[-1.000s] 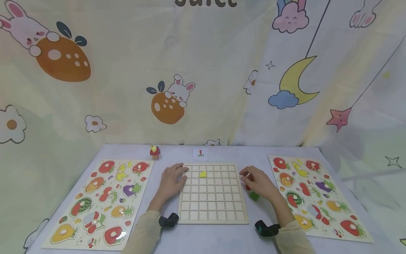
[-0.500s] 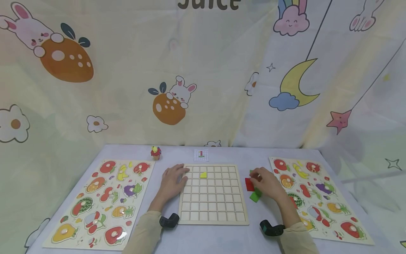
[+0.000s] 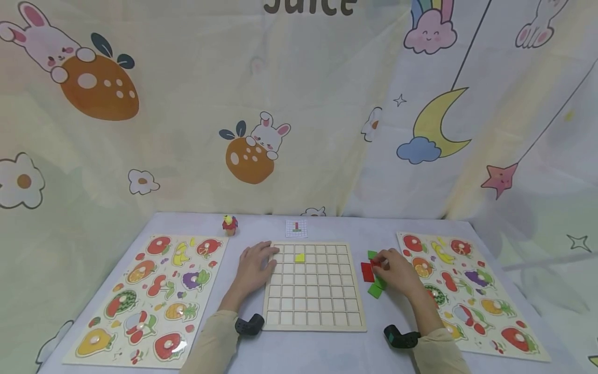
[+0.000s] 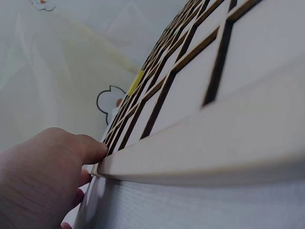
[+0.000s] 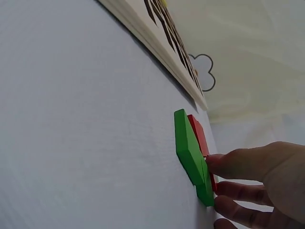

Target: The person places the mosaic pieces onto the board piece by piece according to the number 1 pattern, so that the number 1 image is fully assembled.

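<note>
near: beige wooden grid board (image 3: 322, 298) flat on white tablecloth (image 3: 322, 353); left hand (image 3: 253, 266) at its left edge, fingers relaxed, thumb resting on the rim, no tile held; beside the board's right edge, a green square tile (image 3: 375, 290), touching a green neighbour (image 3: 380, 283); just beyond, a flat red tile (image 3: 367, 272); right hand (image 3: 397, 271) over this cluster, thumb and fingers curled nearly closed, pinching a second red piece (image 3: 374, 263); cannot tell if lifted; farther, a partly covered green tile (image 3: 372, 254); yellow square tile (image 3: 299, 257) in the board's second row from the far edge; far: white printed grid card (image 3: 296, 228).
</note>
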`<act>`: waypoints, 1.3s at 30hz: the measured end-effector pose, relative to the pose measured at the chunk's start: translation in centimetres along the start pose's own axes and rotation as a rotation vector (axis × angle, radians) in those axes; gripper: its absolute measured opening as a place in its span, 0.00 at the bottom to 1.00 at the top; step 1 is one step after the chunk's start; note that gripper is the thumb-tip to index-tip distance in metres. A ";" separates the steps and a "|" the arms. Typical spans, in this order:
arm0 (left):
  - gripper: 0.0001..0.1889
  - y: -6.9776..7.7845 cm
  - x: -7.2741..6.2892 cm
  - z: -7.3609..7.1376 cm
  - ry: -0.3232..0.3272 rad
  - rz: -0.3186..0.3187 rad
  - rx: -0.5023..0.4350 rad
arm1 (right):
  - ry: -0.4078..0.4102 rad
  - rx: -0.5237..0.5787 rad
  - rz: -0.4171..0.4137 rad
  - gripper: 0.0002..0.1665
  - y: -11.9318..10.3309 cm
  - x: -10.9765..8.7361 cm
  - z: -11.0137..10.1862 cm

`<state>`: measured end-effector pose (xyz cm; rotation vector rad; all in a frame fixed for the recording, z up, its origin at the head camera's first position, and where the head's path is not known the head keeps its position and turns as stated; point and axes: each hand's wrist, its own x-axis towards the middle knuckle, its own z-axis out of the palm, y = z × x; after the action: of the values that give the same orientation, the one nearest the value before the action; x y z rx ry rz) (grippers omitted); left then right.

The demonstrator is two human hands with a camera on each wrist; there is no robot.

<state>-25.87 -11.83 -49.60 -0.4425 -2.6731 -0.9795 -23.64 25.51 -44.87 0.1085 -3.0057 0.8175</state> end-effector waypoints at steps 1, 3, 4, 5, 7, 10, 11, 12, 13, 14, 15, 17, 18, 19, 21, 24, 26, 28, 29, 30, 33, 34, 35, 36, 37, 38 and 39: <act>0.15 0.0 0.0 0.0 0.001 0.000 -0.001 | 0.001 -0.004 -0.001 0.12 0.0 0.1 0.0; 0.16 0.1 0.0 -0.1 0.000 -0.002 0.001 | 0.004 -0.008 0.000 0.12 0.1 0.2 0.1; 0.16 0.1 0.0 -0.1 -0.003 -0.006 0.002 | 0.006 -0.009 0.002 0.12 0.1 0.2 0.1; 0.16 0.1 0.0 -0.1 -0.005 -0.009 0.003 | 0.006 -0.007 0.003 0.12 0.2 0.2 0.2; 0.16 0.2 0.0 -0.1 -0.008 -0.012 0.005 | 0.008 -0.002 0.010 0.12 0.2 0.2 0.2; 0.16 0.2 0.1 -0.1 -0.009 -0.013 0.006 | 0.013 0.001 0.017 0.12 0.1 0.2 0.2; 0.16 0.2 0.1 -0.1 -0.009 -0.013 0.009 | 0.013 0.001 0.018 0.12 0.1 0.2 0.2; 0.16 0.2 0.1 -0.1 -0.009 -0.012 0.010 | 0.014 0.000 0.019 0.13 0.1 0.2 0.2; 0.16 0.2 0.1 -0.1 -0.010 -0.012 0.011 | 0.014 -0.004 0.018 0.13 0.1 0.2 0.2; 0.16 0.2 0.1 -0.1 -0.013 -0.015 0.012 | 0.015 -0.008 0.015 0.13 0.1 0.2 0.3; 0.16 0.2 0.0 -0.1 -0.014 -0.016 0.012 | 0.017 -0.013 0.014 0.14 0.1 0.3 0.3; 0.16 0.2 0.0 -0.2 -0.018 -0.020 0.012 | 0.019 -0.019 0.012 0.15 0.2 0.3 0.4; 0.16 0.3 0.0 -0.2 -0.020 -0.023 0.009 | 0.022 -0.024 0.012 0.15 0.2 0.3 0.4; 0.16 0.3 -0.1 -0.2 -0.022 -0.025 0.009 | 0.024 -0.026 0.012 0.16 0.3 0.3 0.5; 0.16 0.4 0.0 -0.2 -0.021 -0.024 0.010 | 0.028 -0.026 0.009 0.16 0.3 0.3 0.6; 0.16 0.4 0.0 -0.2 -0.022 -0.024 0.013 | 0.029 -0.031 0.018 0.16 0.2 0.4 0.7; 0.16 0.4 0.0 -0.2 -0.019 -0.022 0.013 | 0.028 -0.035 0.023 0.16 0.2 0.4 0.7; 0.16 0.4 0.0 -0.2 -0.018 -0.023 0.010 | 0.029 -0.041 0.032 0.16 0.1 0.4 0.7; 0.16 0.4 0.0 -0.2 -0.017 -0.023 0.009 | 0.030 -0.043 0.032 0.16 0.1 0.4 0.7; 0.16 0.4 0.0 -0.2 -0.015 -0.021 0.010 | 0.033 -0.042 0.030 0.16 0.0 0.4 0.7; 0.16 0.3 0.0 -0.2 -0.010 -0.018 0.013 | 0.043 -0.036 0.025 0.15 -0.1 0.3 0.6; 0.16 0.3 0.0 -0.1 -0.009 -0.017 0.013 | 0.047 -0.031 0.022 0.15 -0.2 0.2 0.6; 0.16 0.3 0.0 -0.1 -0.007 -0.014 0.012 | 0.051 -0.028 0.019 0.14 -0.2 0.2 0.6; 0.16 0.2 0.0 -0.1 -0.007 -0.013 0.010 | 0.054 -0.023 0.018 0.14 -0.3 0.2 0.6; 0.16 0.2 0.0 -0.1 -0.007 -0.013 0.008 | 0.056 -0.021 0.017 0.14 -0.3 0.2 0.6; 0.16 0.2 0.0 -0.1 -0.008 -0.013 0.006 | 0.057 -0.020 0.018 0.14 -0.3 0.2 0.6; 0.16 0.2 0.0 -0.1 -0.009 -0.012 0.004 | 0.055 -0.018 0.018 0.14 -0.3 0.1 0.6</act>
<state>-25.79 -11.76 -49.46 -0.4311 -2.6881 -0.9778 -23.77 24.94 -45.21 0.0572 -2.9657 0.7819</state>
